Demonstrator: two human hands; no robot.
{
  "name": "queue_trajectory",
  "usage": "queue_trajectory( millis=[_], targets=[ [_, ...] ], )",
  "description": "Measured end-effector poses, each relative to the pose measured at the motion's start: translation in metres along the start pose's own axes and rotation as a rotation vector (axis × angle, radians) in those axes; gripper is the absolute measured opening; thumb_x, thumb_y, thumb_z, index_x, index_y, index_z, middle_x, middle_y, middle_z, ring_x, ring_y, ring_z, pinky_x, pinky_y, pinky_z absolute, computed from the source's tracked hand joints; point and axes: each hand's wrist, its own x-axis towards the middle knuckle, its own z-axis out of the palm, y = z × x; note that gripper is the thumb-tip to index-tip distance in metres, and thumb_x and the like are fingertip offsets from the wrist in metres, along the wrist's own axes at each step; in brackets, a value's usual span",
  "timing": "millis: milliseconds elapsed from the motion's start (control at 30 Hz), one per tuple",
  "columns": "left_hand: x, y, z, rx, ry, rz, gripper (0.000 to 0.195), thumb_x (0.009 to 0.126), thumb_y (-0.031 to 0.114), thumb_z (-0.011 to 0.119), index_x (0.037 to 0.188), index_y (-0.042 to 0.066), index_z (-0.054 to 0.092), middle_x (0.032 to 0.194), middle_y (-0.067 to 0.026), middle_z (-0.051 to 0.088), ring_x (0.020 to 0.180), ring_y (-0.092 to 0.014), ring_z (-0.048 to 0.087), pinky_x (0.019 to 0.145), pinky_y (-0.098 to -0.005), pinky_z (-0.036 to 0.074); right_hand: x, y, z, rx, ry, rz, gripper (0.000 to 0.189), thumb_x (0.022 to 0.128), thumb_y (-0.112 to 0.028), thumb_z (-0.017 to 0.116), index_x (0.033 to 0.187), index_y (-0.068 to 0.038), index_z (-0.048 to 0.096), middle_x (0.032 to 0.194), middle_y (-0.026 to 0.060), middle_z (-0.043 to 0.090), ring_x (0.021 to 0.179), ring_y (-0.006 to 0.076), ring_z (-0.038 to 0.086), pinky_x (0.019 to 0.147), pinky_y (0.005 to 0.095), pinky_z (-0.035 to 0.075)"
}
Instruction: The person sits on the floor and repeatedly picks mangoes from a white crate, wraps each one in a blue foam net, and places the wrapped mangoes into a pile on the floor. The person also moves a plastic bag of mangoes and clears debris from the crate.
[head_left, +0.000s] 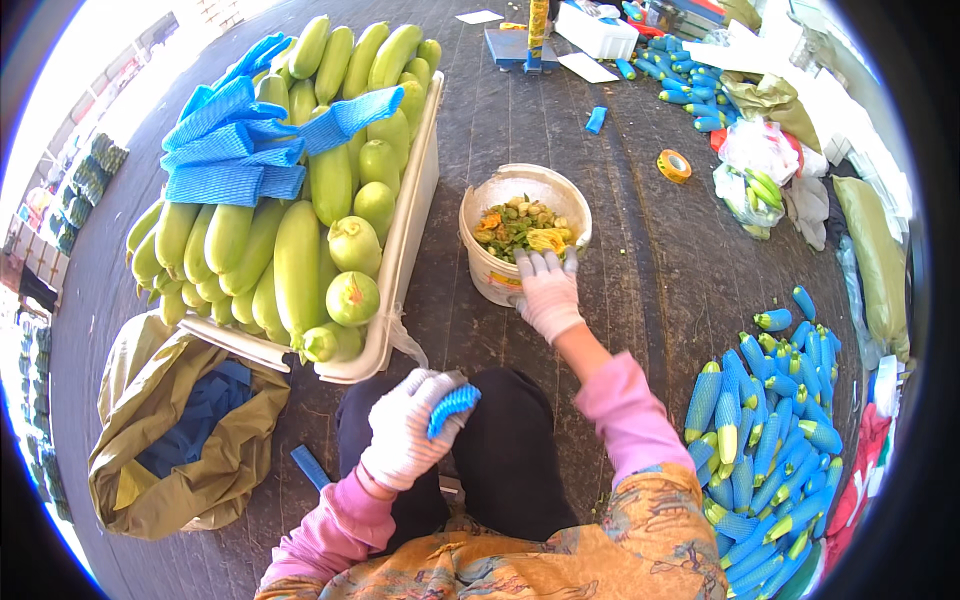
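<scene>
My left hand (412, 427), in a striped knit glove, is closed around a blue foam mesh sleeve (454, 409) above my lap. My right hand (549, 289), gloved too, reaches to the near rim of a white plastic bucket (484, 266); its fingers lie over the rim, and whether they hold anything cannot be told. Squash blossoms and green trimmings (517, 225) partly fill the bucket. To the left, pale green squashes (296, 262) are heaped in a white crate (409, 262), with a pile of flat blue mesh sleeves (225, 150) on top.
An open olive woven sack (247, 457) with blue sleeves stands at the lower left. Sleeved squashes (772, 450) are heaped at the lower right, others (694, 86) farther back. A roll of tape (673, 166), plastic bags (759, 154) and a blue platform scale (506, 46) stand or lie beyond.
</scene>
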Motion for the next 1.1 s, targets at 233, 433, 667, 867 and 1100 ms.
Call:
queue_trajectory(
  millis=[233, 433, 667, 867, 1100],
  targets=[
    [0.008, -0.008, 0.005, -0.093, 0.091, -0.190, 0.023, 0.070, 0.015, 0.087, 0.082, 0.012, 0.067, 0.067, -0.0043, 0.062, 0.055, -0.022, 0.059, 0.051, -0.0320, 0.048, 0.068, 0.001, 0.070, 0.028, -0.301, -0.044, 0.039, 0.088, -0.037, 0.064, 0.112, -0.007, 0.056, 0.087, 0.0161, 0.070, 0.085, 0.0331, 0.071, 0.070, 0.0454, 0.056],
    [0.019, -0.016, 0.009, -0.143, 0.293, -0.357, 0.038, 0.072, 0.014, 0.086, 0.069, 0.011, 0.048, 0.053, -0.0057, 0.048, 0.044, -0.022, 0.051, 0.045, -0.0330, 0.042, 0.136, -0.049, 0.084, 0.156, -0.288, 0.265, 0.034, 0.086, -0.032, 0.066, 0.110, -0.008, 0.060, 0.093, 0.0155, 0.071, 0.089, 0.0354, 0.070, 0.077, 0.0447, 0.055],
    [0.010, -0.022, 0.007, -0.134, 0.386, -0.265, 0.030, 0.080, 0.006, 0.077, 0.071, 0.009, 0.049, 0.054, -0.0028, 0.047, 0.050, -0.012, 0.048, 0.048, -0.0297, 0.041, 0.015, -0.081, -0.076, 1.637, -0.062, 0.380, 0.048, 0.093, -0.045, 0.065, 0.116, -0.003, 0.062, 0.089, 0.0083, 0.066, 0.082, 0.0138, 0.064, 0.075, 0.0275, 0.050],
    [-0.020, 0.010, -0.010, 0.040, -0.027, 0.087, 0.040, 0.067, 0.014, 0.080, 0.099, 0.011, 0.056, 0.090, -0.0113, 0.060, 0.077, -0.035, 0.064, 0.064, -0.0406, 0.052, -0.109, -0.117, -0.164, 1.840, -0.204, 0.316, 0.037, 0.079, 0.004, 0.076, 0.114, 0.000, 0.065, 0.101, 0.0042, 0.070, 0.092, 0.0098, 0.064, 0.083, 0.0267, 0.055],
    [-0.091, 0.019, -0.045, -1.122, 0.334, -0.569, 0.039, 0.086, 0.021, 0.073, 0.118, 0.001, 0.060, 0.103, -0.0062, 0.066, 0.095, -0.014, 0.064, 0.084, -0.0305, 0.054, -0.120, -0.183, -0.185, 1.559, 0.193, -0.201, 0.031, 0.070, 0.005, 0.075, 0.098, -0.006, 0.071, 0.087, 0.0096, 0.068, 0.080, 0.0226, 0.068, 0.072, 0.0308, 0.054]
  ],
)
